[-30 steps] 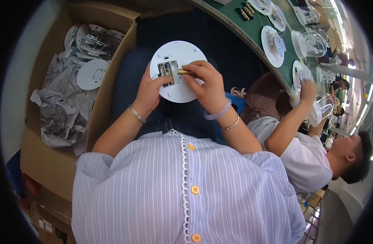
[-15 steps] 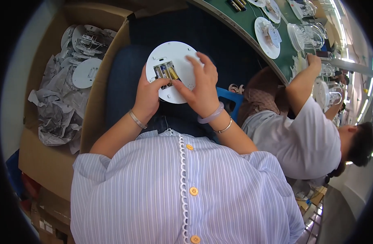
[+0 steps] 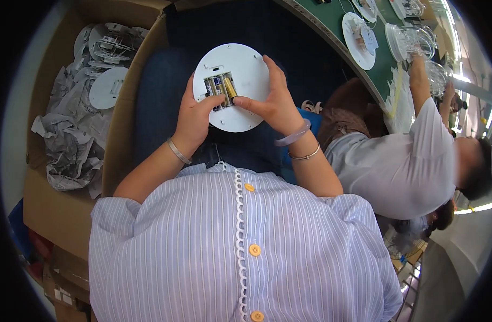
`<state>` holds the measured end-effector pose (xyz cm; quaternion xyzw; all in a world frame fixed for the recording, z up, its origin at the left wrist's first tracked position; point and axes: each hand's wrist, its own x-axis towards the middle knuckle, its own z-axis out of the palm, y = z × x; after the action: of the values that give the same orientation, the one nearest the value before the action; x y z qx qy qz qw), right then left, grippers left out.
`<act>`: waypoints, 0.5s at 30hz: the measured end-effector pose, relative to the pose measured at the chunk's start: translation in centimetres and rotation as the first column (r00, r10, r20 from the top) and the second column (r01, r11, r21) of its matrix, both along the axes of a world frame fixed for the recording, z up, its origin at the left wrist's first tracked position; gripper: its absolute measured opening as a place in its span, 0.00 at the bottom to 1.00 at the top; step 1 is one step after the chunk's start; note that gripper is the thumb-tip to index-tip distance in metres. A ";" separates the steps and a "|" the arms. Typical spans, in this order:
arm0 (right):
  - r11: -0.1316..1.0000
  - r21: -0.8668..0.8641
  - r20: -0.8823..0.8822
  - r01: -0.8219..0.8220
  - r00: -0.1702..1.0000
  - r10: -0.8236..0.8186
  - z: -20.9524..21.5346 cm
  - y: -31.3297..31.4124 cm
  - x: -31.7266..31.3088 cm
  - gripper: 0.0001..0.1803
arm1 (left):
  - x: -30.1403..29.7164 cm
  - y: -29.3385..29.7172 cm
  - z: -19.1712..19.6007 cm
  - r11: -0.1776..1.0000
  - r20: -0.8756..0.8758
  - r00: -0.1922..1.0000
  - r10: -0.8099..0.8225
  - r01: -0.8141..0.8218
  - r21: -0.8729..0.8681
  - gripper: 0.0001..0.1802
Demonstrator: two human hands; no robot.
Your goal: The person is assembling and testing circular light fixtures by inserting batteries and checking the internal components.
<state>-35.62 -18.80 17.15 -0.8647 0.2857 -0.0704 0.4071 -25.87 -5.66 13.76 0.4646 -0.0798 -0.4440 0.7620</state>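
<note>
Between my two hands is a round white plastic base (image 3: 248,70) with an uncovered battery compartment on its upward face. Several batteries (image 3: 219,86) lie side by side in the compartment; the rightmost one (image 3: 230,87) is gold and sits slightly tilted. My left hand (image 3: 195,110) grips the base's left edge, its thumb over the lower ends of the left batteries. My right hand (image 3: 278,102) wraps the right edge, and its thumb tip touches the lower end of the gold battery. The fingers behind the base are hidden.
At the left, a cardboard box (image 3: 129,112) holds several white round bases (image 3: 107,88) and crumpled paper (image 3: 69,155). On the green table (image 3: 332,27) at upper right lie white discs (image 3: 358,43) and clear domed parts (image 3: 409,43). A co-worker (image 3: 401,161) reaches across it.
My right fingers have moved from the base's face to its right edge, while the thumb stays by the batteries. The base has shifted slightly up in view. The co-worker's arm reaches farther over the table.
</note>
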 end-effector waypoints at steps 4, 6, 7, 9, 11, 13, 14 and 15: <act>0.997 0.065 -0.045 0.047 0.998 -0.044 -0.2 0.4 0.4 0.56 | 0.0 0.1 -0.1 1.000 -0.026 0.999 0.019 -0.020 -0.016 0.28; 0.996 0.066 -0.052 0.052 0.997 -0.049 -0.4 0.7 0.5 0.57 | 0.1 0.3 -0.1 1.000 -0.010 1.000 0.011 -0.011 -0.012 0.27; 0.997 0.025 -0.057 0.070 0.996 -0.068 -0.6 1.0 0.6 0.57 | 0.1 0.3 -0.1 1.000 -0.011 1.000 0.009 -0.009 -0.008 0.27; 0.996 -0.013 -0.062 0.089 0.994 -0.089 -0.7 1.3 0.7 0.57 | 0.0 0.3 0.0 1.000 0.034 0.999 0.023 -0.023 -0.015 0.27; 0.990 0.069 -0.053 0.124 0.991 -0.121 -0.5 1.3 0.9 0.58 | 0.1 0.2 -0.2 1.000 0.039 0.999 0.024 -0.024 -0.005 0.26; 0.996 -0.005 -0.005 0.092 0.996 -0.092 -0.3 1.2 0.9 0.55 | 0.5 0.2 -0.3 1.000 0.045 0.999 0.028 -0.028 0.007 0.25; 0.995 -0.082 0.040 0.061 0.998 -0.058 -0.1 1.1 0.9 0.52 | 0.8 0.2 -0.2 0.999 -0.004 0.999 0.048 -0.048 -0.009 0.24; 0.965 0.230 0.137 0.129 0.977 -0.164 0.5 0.6 1.0 0.47 | 1.2 0.2 0.0 0.997 -0.052 0.996 0.067 -0.069 -0.024 0.23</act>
<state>-34.63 -18.17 17.64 -0.7826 0.3224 -0.1354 0.5150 -24.66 -5.42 13.79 0.4458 -0.0499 -0.4286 0.7843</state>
